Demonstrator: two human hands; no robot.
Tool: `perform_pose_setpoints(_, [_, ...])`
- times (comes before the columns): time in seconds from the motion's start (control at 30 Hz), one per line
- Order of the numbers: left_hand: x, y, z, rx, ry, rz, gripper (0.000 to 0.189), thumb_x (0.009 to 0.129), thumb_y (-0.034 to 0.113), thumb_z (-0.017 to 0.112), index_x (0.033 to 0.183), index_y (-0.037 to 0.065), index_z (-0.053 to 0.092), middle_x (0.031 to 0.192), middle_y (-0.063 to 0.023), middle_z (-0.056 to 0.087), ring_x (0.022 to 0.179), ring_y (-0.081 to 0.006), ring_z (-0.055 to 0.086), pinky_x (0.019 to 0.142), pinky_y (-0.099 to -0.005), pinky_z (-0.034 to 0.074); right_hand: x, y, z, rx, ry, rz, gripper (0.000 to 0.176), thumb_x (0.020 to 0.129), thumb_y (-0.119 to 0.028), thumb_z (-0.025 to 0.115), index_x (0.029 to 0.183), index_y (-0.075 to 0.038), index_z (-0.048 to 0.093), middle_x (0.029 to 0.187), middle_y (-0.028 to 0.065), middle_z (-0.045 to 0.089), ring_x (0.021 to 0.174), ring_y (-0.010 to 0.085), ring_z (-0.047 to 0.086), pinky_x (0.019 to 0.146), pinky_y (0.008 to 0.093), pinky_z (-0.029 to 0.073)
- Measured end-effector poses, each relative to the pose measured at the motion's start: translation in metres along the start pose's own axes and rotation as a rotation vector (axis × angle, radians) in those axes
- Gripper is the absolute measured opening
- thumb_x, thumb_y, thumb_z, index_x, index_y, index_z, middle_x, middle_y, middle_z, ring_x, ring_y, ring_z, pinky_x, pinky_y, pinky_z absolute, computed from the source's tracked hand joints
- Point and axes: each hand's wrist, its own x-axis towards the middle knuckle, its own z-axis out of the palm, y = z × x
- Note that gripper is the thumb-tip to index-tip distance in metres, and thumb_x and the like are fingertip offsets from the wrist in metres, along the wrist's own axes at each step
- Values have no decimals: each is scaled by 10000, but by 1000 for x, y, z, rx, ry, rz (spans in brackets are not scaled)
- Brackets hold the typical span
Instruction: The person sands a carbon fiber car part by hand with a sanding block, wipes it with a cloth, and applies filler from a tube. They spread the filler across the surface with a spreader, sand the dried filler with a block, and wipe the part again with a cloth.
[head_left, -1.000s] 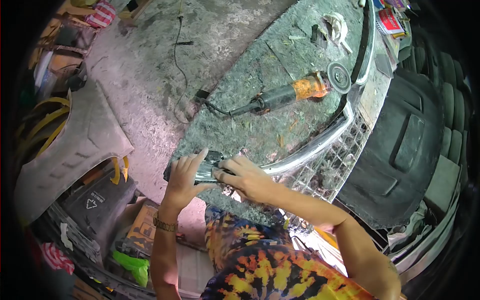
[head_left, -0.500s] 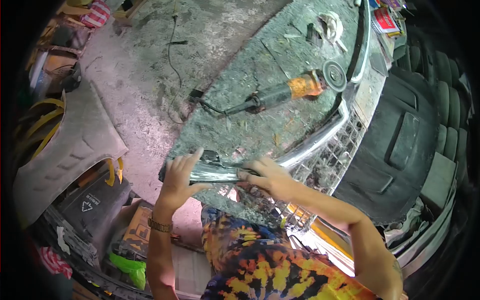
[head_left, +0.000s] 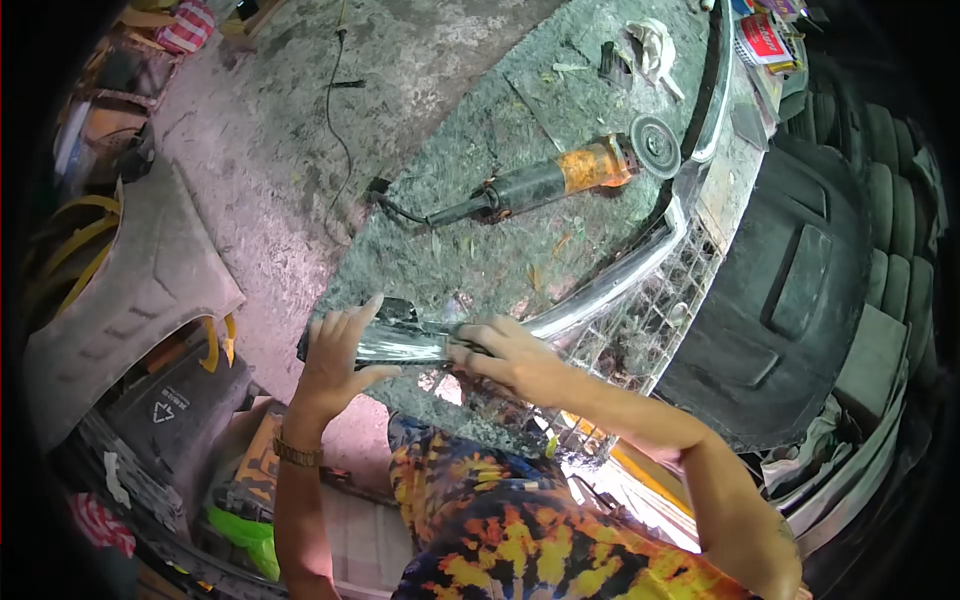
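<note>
A long, curved, glossy trim strip (head_left: 402, 346) lies along the near edge of the worn, grey-green work surface (head_left: 470, 275). At its left end my left hand (head_left: 335, 350) grips it, thumb on the near side and fingers over the far side. My right hand (head_left: 505, 355) is closed over the strip further right, fingers curled onto its top; their undersides are hidden. A small black piece (head_left: 400, 309) sits just beyond the strip by my left fingers. Past my right hand, a shiny length curves away to the upper right.
An orange and black angle grinder (head_left: 560, 180) rests on the surface, its cord trailing left. Crumpled white cloth (head_left: 655, 50) lies at the back. Metal grating (head_left: 665, 310) borders the right side, beside a black vented panel (head_left: 800, 290). A grey fender-like panel (head_left: 150, 270) stands left.
The whole view has shifted slightly, so everything appears a little further left. Both hands stay on the strip, in nearly the same places.
</note>
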Motion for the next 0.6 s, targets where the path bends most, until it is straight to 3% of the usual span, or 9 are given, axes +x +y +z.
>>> perform_pose_setpoints(0.07, [2, -1, -1, -1, 3, 10, 1041, 675, 341, 905, 1565, 94, 424, 1231, -139, 596, 1152, -339, 526, 1056, -444, 357, -25, 13, -9, 16, -27, 32, 501, 815, -86, 671, 1306, -28, 594, 1279, 154, 572, 1145, 340, 555, 969, 433, 468])
perform_pose_setpoints(0.23, [3, 4, -6, -17, -51, -51, 1037, 680, 333, 901, 1566, 88, 421, 1285, -145, 586, 1187, -335, 515, 1080, -436, 338, 3, 2, -5, -1, -26, 4, 449, 829, -96, 661, 1270, -17, 624, 1293, 156, 580, 1151, 331, 555, 969, 436, 470])
perform_pose_setpoints(0.33, [2, 3, -6, -8, -69, -35, 1013, 740, 390, 868, 1581, 95, 386, 1324, -138, 574, 1230, -313, 497, 1089, -443, 336, -5, 6, -13, 18, -34, 8, 407, 841, -89, 651, 1240, -18, 630, 1301, 154, 573, 1115, 323, 552, 957, 434, 473])
perform_pose_setpoints(0.6, [0, -2, 1, -46, -15, -23, 1041, 671, 316, 915, 1565, 101, 426, 1299, -156, 593, 1209, -345, 515, 1093, -442, 339, -4, 6, -11, 31, -66, 14, 407, 824, -79, 663, 1227, -24, 636, 1303, 142, 572, 1101, 317, 550, 938, 422, 475])
